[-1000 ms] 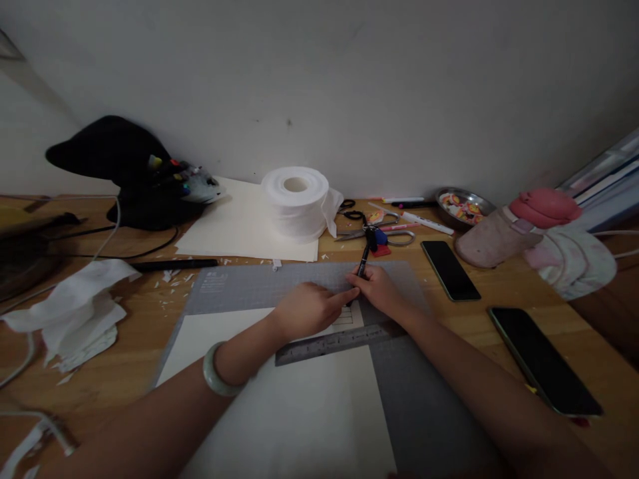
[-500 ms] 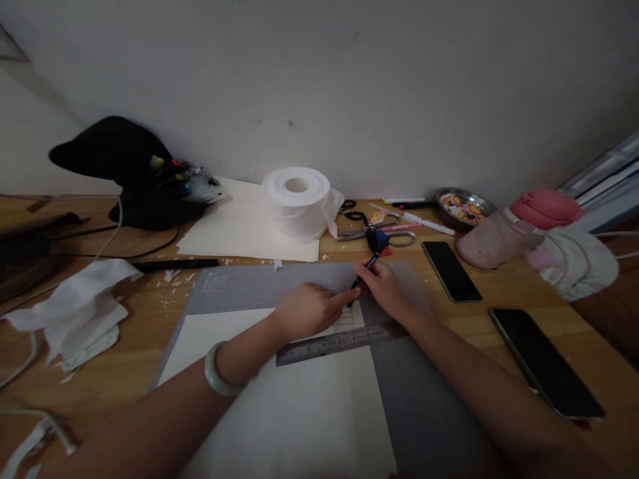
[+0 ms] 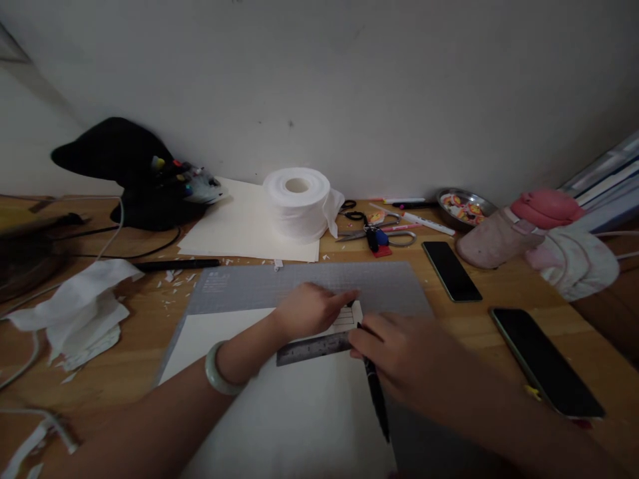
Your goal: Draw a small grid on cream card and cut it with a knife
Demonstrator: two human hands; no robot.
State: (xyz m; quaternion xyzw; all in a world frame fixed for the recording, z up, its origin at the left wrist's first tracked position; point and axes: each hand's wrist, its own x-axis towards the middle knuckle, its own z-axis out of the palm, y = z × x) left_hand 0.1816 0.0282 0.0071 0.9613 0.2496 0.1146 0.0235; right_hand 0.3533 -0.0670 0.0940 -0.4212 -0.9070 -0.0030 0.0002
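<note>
Black pen [image 3: 375, 396] clasped in our right fingers [image 3: 367, 342] at the ruler [image 3: 312, 348], our half-curled left fingers [image 3: 343, 299], hold unclear, rest near the paper [image 3: 299, 419]'s far-right corner, any ruler shift needing care.

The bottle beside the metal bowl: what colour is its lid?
The lid is pinkish red; head view.

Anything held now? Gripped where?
Yes: the black pen, in the right hand, gripped near the end farthest from the wearer. Whether the left hand grips anything can't be told; its underside is hidden.
</note>
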